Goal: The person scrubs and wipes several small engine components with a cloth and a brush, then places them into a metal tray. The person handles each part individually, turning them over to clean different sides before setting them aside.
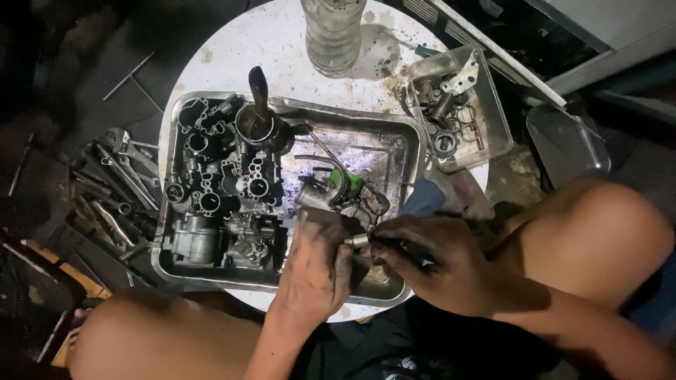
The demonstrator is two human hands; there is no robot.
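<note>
Head view looks down on two grimy hands meeting over the near edge of a metal tray (415, 151) on a round white table (232, 49). Left hand (315, 264) is curled around a dark carburetor body (336, 199), its fingers closed on it, while the right hand (433, 260) pinches a small silver cylindrical part (358, 241) between thumb and fingertips, the part sitting right between the two hands and touching both. Just beyond the grip lies a green-capped piece (350, 183) with thin wires. Left of the grip, inside the tray, sit dark carburetor housings (215, 179), and beyond them a metal cup with a brush handle (259, 116) standing in it. Farther beyond stands a clear plastic bottle (332, 32); to the right of it, a clear plastic box of small parts (461, 105). Wrenches (116, 176) lie on the floor far left.
</note>
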